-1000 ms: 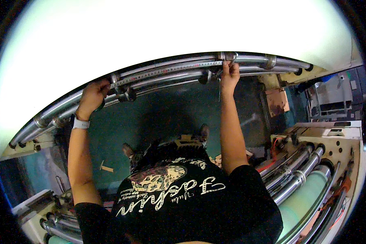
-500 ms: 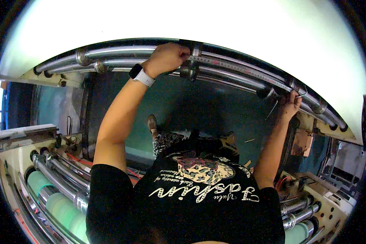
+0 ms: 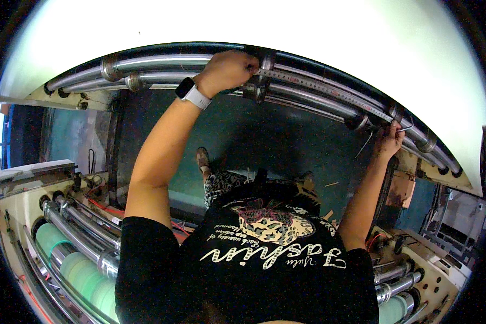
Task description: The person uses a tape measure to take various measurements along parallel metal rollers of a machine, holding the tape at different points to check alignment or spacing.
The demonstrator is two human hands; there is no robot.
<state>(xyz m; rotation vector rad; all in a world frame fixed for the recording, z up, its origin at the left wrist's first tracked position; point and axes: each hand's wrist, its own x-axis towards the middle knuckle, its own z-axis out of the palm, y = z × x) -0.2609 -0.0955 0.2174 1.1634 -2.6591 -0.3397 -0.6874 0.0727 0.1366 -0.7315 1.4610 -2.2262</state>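
A steel measuring tape point(image 3: 329, 92) with red marks is stretched along the metal shafts in front of me. My left hand point(image 3: 229, 71) is closed at the tape's left end, beside a dark collar point(image 3: 265, 60) on the shafts; the fingertips are partly hidden. At the tape's right end, the fingers of my right hand point(image 3: 390, 140) are pinched together against it, next to another collar. That hand also has a thin bent metal rod, like a hex key point(image 3: 364, 146); one end sticks out down to the left, and a bent part shows right of the fingers.
A large white surface point(image 3: 243, 21) curves across the far side above the shafts. Ring collars point(image 3: 108, 69) sit on the shafts at left. Behind me are green rollers point(image 3: 83, 272) and metal bars in a cream machine frame point(image 3: 24, 208). Dark green floor point(image 3: 286, 135) lies below.
Both hands and the tape sit slightly farther right in the picture, the left hand also a little higher. The view has shifted slightly. Both hands keep their hold.
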